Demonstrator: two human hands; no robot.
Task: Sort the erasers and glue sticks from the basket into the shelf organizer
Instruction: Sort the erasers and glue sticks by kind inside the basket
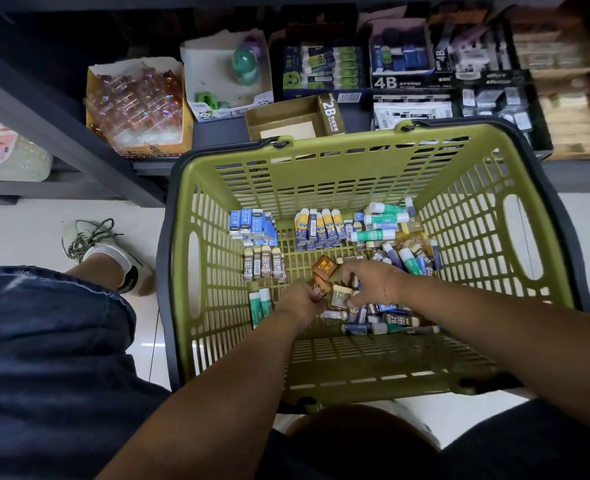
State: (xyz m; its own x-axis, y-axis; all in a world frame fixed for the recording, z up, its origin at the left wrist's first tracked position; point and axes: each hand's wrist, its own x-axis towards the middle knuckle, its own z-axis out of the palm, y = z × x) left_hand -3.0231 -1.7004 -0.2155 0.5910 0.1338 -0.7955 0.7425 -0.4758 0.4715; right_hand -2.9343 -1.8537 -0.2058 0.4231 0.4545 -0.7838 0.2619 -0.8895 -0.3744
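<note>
Denim shorts (44,358): lower left of the frame, over the person's knee; a laced sneaker (109,251) stands on the pale floor beyond them.
Basket (355,372): green plastic with a dark rim, in the centre of the frame; both forearms reach into it from below.
Left hand (297,303): low inside the basket, fingers curled round small amber packets (319,289), gripping them.
Right hand (368,277): just right of the left one, fingers bent down onto the loose pile (387,318) of erasers and glue sticks; whether it grasps a piece I cannot tell.
Two glue sticks (260,304): green and white, lying just left of the left hand.
Brown 2B erasers (264,266): a neat row of four, further in.
Blue erasers (252,225): stacked at the far left of the basket floor.
Purple-yellow erasers (321,228): a row in the far middle.
Green glue sticks (380,225): lying crosswise in the far right corner.
Shelf (224,133): dark, across the upper part of the frame.
Empty 2B box (286,124): open cardboard on the shelf, just beyond the basket's far rim.
White box (217,74): upper centre, holding a few green pieces.
4B box (404,69): upper right, holding blue packets.
</note>
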